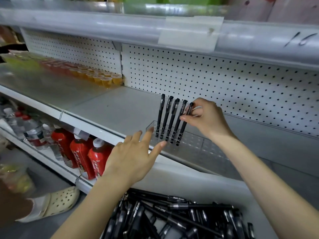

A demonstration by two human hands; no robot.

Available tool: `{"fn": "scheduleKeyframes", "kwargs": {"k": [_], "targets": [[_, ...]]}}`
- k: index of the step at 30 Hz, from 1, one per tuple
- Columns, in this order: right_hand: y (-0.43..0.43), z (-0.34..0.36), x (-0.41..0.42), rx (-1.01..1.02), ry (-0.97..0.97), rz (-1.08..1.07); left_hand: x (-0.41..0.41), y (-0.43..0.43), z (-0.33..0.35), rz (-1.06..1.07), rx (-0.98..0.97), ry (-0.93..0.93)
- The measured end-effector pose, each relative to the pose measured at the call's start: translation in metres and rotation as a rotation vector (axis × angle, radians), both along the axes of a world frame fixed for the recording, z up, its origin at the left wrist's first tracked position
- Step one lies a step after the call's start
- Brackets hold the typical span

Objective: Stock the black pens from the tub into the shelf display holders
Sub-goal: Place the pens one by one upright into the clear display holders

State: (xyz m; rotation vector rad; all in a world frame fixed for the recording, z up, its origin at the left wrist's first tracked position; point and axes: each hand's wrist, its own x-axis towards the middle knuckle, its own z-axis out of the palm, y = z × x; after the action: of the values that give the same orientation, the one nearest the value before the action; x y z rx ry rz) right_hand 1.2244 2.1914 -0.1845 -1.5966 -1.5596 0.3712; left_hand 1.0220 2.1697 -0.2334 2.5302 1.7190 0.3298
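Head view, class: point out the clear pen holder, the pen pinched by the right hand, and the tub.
clear pen holder [193, 140]: head view, bare perforated top.
pinched pen [183, 128]: head view, lower barrel.
tub [215, 184]: head view, pale far wall.

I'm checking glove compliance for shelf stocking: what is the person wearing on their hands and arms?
Nothing visible. The left hand and right hand are bare, with no gloves, rings or watch. Both forearms are uncovered, and no sleeve reaches into view.
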Motion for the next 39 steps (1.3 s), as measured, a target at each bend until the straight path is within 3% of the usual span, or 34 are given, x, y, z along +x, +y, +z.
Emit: {"fn": "scheduleKeyframes", "kwargs": {"k": [10,16,22,28,32,39], "targets": [[-0.008,-0.003,0.004,-0.061,-0.008,-0.026,0.001,-0.001,0.002,0.014,0.008,0.017],[-0.057,0.011,0.01,-0.091,-0.058,-0.089,0.002,-0.005,0.009,0.03,0.038,-0.046],[-0.141,0.009,-0.015,-0.247,0.063,0.244,-0.003,-0.009,0.02,0.028,0.093,-0.209],[-0.156,-0.063,-0.019,-0.391,-0.155,0.179,-0.018,-0.041,0.028,-0.02,-0.05,-0.081],[-0.16,-0.077,-0.024,-0.405,-0.282,0.155,-0.029,-0.059,0.01,-0.031,0.147,0.188],[-0.164,-0.077,-0.028,-0.443,-0.319,0.187,-0.033,-0.059,0.003,-0.051,0.222,0.153]]}}
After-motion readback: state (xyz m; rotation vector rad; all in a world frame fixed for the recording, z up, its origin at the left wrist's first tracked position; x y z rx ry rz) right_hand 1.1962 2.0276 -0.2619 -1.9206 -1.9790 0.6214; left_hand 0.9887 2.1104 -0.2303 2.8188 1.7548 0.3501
